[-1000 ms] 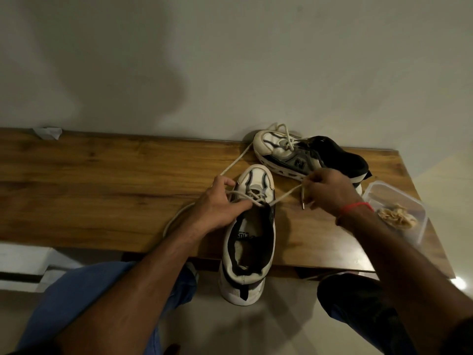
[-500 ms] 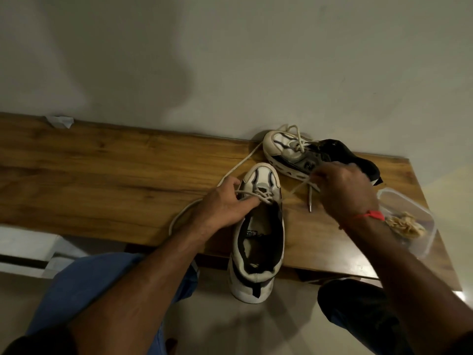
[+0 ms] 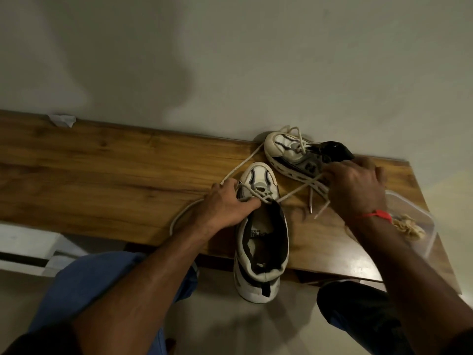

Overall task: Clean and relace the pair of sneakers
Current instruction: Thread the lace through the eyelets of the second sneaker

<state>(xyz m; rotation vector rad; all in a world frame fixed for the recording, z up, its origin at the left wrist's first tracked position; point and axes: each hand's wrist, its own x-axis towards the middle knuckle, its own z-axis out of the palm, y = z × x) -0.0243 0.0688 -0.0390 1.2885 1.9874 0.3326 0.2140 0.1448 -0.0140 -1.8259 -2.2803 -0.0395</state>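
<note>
The near sneaker (image 3: 261, 226) lies at frame centre on the desk (image 3: 115, 175), toe toward the wall, heel overhanging the front edge. The lace (image 3: 294, 192) runs from its lowest eyelets up and right to the right hand (image 3: 355, 185), which pinches it; the left hand (image 3: 225, 206) grips the lace at the eyelets. Since a second ago, the right hand has drawn farther right and upward, over the far sneaker (image 3: 302, 157).
</note>
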